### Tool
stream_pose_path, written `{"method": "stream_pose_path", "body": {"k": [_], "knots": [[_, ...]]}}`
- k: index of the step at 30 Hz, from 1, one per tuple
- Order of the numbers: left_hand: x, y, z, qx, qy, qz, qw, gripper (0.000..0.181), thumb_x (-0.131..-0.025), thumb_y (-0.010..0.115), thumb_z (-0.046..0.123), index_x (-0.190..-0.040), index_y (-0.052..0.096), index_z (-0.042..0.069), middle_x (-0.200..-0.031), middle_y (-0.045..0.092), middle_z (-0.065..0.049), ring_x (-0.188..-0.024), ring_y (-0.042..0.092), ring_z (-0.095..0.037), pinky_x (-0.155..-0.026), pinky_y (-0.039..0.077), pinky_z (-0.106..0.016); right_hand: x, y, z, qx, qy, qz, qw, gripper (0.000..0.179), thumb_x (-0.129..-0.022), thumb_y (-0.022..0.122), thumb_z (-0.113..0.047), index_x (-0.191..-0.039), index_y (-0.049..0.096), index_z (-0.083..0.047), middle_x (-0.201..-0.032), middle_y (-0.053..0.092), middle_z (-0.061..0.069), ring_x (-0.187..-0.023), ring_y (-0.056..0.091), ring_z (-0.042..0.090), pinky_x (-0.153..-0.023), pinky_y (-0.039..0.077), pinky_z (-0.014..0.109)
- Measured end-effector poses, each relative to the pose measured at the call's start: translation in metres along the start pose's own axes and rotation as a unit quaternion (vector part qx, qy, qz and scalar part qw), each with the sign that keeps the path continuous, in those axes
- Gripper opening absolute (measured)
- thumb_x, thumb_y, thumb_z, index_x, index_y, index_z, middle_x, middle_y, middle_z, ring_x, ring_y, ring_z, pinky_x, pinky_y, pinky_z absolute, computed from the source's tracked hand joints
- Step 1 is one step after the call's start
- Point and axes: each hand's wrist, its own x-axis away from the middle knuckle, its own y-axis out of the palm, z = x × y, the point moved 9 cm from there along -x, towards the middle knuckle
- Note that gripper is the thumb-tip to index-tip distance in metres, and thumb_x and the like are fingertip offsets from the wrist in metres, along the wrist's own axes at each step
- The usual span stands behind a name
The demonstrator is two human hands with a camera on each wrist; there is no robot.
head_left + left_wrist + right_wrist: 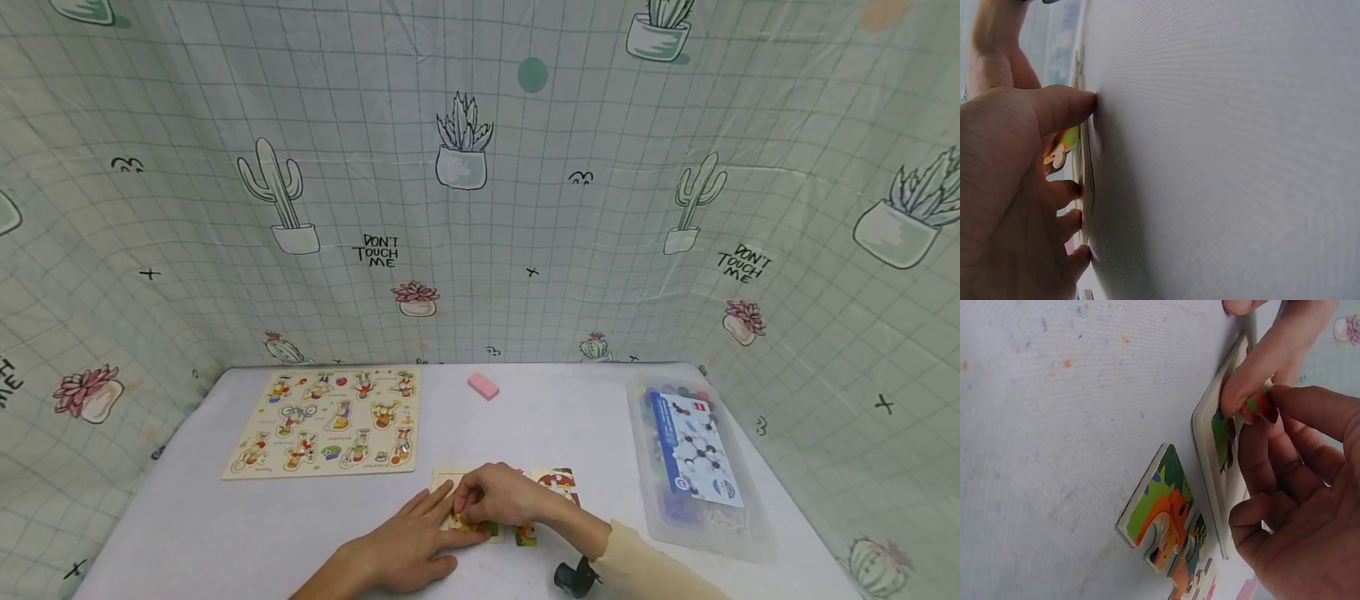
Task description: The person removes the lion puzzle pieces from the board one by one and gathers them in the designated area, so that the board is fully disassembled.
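In the head view, a small jigsaw puzzle tray (444,477) with a pale rim lies near the front middle of the table, partly hidden under both hands. My left hand (416,542) rests on it with spread, straight fingers. Between thumb and forefinger my right hand (498,493) pinches an orange and green puzzle piece (1260,407), held over the tray beside a left finger. Green printing shows inside the tray in the right wrist view. Loose puzzle pieces (1169,515) with an orange animal picture lie flat on the cloth beside the tray.
A wooden picture board (348,477) with several cartoon figures lies at the back left. A pink block (483,386) sits at the back middle. On the right stands a clear plastic box (660,521) with a blue label. A small black device (576,577) is by the right sleeve.
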Motion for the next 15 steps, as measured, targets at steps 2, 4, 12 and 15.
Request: {"method": "stream_pose_path", "body": {"k": [2,4,12,15], "knots": [[0.0,0.001,0.0,-0.001,0.002,-0.001,1.0,0.047,-0.103,0.051,0.035,-0.149,0.046,0.045,-0.165,0.024,-0.014,-0.154,0.014,-0.036,-0.116,0.023,-0.062,0.001,-0.002,0.001,0.0,0.002,0.005,1.0,0.01,-0.089,0.072,-0.009,-0.088,0.072,-0.018,-0.076,0.066,-0.011,-0.067,0.058,0.001,-0.065,0.047,0.018],[0.0,0.001,0.001,-0.002,0.004,-0.003,1.0,0.047,-0.103,0.05,0.035,-0.149,0.046,0.045,-0.165,0.024,-0.014,-0.154,0.014,-0.037,-0.116,0.023,-0.062,0.002,-0.005,0.001,-0.002,0.005,0.01,0.9999,0.009,-0.089,0.072,-0.009,-0.088,0.072,-0.019,-0.076,0.067,-0.011,-0.068,0.057,0.002,-0.065,0.047,0.019],[0.0,0.001,-0.001,-0.007,0.001,0.003,1.0,0.048,-0.103,0.05,0.035,-0.149,0.044,0.047,-0.166,0.019,-0.017,-0.153,0.015,-0.037,-0.117,0.023,-0.06,0.017,-0.031,0.001,0.014,0.009,0.021,0.9996,0.005,-0.09,0.071,-0.014,-0.091,0.072,-0.018,-0.079,0.066,-0.01,-0.07,0.058,0.005,-0.062,0.047,0.022],[0.0,0.001,-0.001,-0.005,0.0,0.006,1.0,0.048,-0.103,0.05,0.035,-0.149,0.045,0.047,-0.166,0.019,-0.017,-0.154,0.015,-0.036,-0.117,0.024,-0.06,0.026,-0.042,0.005,0.016,0.019,0.019,0.9995,0.006,-0.09,0.071,-0.013,-0.088,0.071,-0.019,-0.079,0.066,-0.009,-0.069,0.059,0.008,-0.058,0.047,0.023]]}}
